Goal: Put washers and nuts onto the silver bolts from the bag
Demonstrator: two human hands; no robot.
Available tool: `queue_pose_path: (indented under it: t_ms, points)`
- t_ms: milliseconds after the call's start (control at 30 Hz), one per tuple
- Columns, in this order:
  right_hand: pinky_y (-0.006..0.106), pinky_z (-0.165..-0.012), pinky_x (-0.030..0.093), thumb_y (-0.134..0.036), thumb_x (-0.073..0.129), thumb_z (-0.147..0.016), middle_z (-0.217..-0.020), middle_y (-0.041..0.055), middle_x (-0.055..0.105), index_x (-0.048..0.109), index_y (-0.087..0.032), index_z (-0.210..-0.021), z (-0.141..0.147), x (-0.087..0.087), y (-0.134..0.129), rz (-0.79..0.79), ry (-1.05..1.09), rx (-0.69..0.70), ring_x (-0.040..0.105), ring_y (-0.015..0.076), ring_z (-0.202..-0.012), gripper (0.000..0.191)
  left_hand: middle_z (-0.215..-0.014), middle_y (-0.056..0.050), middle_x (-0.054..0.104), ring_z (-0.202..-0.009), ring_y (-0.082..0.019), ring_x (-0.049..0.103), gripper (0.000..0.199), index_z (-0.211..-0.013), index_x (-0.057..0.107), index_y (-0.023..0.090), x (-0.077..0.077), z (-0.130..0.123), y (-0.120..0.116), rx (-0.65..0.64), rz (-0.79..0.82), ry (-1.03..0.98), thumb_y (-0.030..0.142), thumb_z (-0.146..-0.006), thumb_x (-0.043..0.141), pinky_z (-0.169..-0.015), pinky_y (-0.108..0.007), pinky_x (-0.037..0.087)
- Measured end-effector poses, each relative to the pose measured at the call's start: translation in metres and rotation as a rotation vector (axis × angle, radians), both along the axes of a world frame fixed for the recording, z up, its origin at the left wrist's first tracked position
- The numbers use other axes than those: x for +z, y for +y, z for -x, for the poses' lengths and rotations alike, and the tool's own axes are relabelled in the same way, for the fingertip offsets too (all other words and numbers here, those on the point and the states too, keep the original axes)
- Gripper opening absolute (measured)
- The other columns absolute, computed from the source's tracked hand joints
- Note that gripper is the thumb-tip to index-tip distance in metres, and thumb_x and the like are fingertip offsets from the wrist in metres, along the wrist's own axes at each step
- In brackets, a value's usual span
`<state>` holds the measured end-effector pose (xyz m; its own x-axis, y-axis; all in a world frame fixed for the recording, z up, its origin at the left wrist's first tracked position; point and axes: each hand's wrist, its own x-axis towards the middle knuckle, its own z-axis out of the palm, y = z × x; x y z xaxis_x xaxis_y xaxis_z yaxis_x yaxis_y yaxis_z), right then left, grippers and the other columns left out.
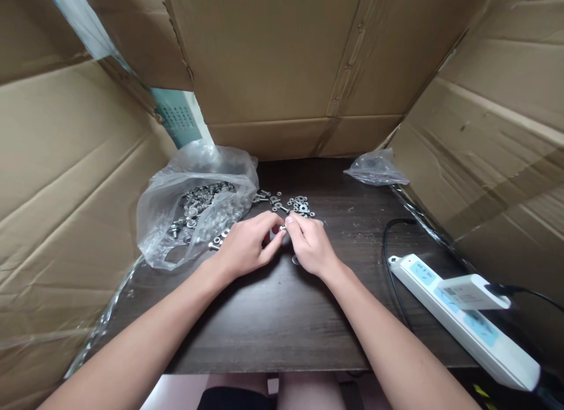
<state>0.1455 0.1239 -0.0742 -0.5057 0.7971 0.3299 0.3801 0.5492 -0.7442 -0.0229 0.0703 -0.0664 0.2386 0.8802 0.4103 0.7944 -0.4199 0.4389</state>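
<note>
Over the dark table, my left hand (250, 241) and my right hand (311, 244) meet at the fingertips around a small shiny bolt (282, 227). My right thumb and forefinger pinch it, and my left thumb and forefinger close on its other side. Most of the bolt is hidden by the fingers. A bit of something red shows behind my left fingers. Just beyond my hands lie loose bolts, nuts and washers (302, 207). A washer (295, 259) rests under the edge of my right hand, and several more fasteners (217, 241) are beside my left hand.
At the left, an open clear plastic bag (154, 222) holds many metal fasteners. A smaller clear bag (378, 168) lies at the back right. On the right is a white power strip (445, 310) with a plugged-in adapter and black cable (386, 251). Cardboard walls (282, 57) enclose the table.
</note>
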Motion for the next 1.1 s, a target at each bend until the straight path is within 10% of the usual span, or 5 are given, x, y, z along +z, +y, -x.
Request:
queue_pose_path:
  t_ms: [1100]
  points:
    - [0.027,-0.066,0.033,-0.027,0.041,-0.099,-0.073,-0.0012,0.051,0.046,-0.019,-0.079,-0.0024,0.0012,0.0015,0.030,0.032,0.098,0.046,0.0130,-0.068,0.022,-0.083,0.001,0.063,-0.068,-0.012,0.056,0.014,-0.098,0.060,0.018,-0.0006,0.0028,0.0008,0.040,-0.026,0.006,0.028,-0.095,0.050,-0.062,-0.026,0.040]
